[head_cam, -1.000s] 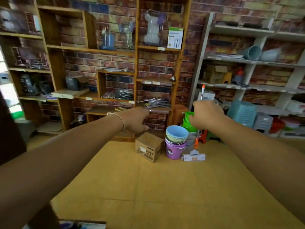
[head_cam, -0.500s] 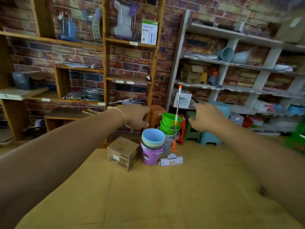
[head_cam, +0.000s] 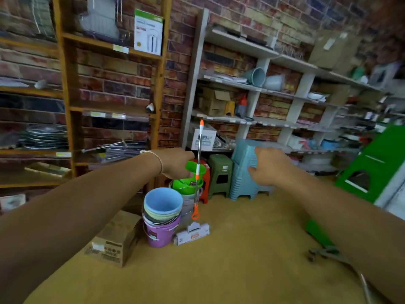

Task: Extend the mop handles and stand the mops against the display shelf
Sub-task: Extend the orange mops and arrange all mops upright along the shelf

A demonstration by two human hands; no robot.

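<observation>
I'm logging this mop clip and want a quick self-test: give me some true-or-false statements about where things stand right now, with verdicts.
1. The mop stands upright on the floor. True.
2. The right hand grips the mop handle. False: it is apart from the handle, holding nothing.
3. The mop's head rests beside the purple bucket. True.
4. The cardboard box sits on a shelf. False: it is on the floor.
5. The left hand holds a blue stool. False: it holds nothing visible.
</observation>
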